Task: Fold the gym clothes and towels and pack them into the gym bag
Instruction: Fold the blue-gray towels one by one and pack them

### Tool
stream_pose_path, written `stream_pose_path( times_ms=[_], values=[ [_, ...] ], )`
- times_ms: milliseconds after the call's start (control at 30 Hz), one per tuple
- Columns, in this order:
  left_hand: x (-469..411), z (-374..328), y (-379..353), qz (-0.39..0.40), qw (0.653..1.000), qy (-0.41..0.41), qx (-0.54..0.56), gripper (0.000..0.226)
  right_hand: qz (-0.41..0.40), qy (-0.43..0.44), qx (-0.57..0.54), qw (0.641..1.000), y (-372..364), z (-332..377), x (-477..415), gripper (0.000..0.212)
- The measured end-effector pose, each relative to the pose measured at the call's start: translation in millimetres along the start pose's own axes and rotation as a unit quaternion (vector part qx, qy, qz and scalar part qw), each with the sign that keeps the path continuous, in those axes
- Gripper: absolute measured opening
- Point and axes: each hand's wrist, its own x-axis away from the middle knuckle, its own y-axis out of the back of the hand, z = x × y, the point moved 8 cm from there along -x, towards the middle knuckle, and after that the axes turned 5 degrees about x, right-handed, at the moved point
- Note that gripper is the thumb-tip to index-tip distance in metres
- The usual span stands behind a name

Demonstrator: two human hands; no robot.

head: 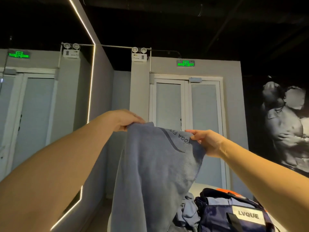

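A blue towel (155,168) with dark lettering hangs in the air in front of me, held up by its top edge. My left hand (124,119) pinches the towel's upper left corner. My right hand (206,141) pinches the upper right corner, slightly lower. The towel drapes down out of the bottom of the frame. Below and to the right stands a navy gym bag (220,215) with a white LVQUE label and orange trim, open at the top with pale blue cloth inside. More blue-grey clothes (188,213) lie crumpled just left of the bag.
White double doors (187,106) under a green exit sign stand straight ahead. A mirrored wall (41,106) with a light strip fills the left. A black-and-white mural (284,124) covers the right wall. The surface under the bag is mostly hidden.
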Motion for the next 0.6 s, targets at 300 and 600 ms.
stream_pose_path(
  times_ms=[300,600],
  values=[
    [0,-7,14,-0.019,0.979,-0.027,0.201,0.026,-0.183,-0.006,0.378,0.907,25,34,0,0.023],
    [16,-26,51,-0.123,0.982,-0.102,0.096,0.030,-0.025,0.031,0.135,0.990,7,52,20,0.028]
  ],
)
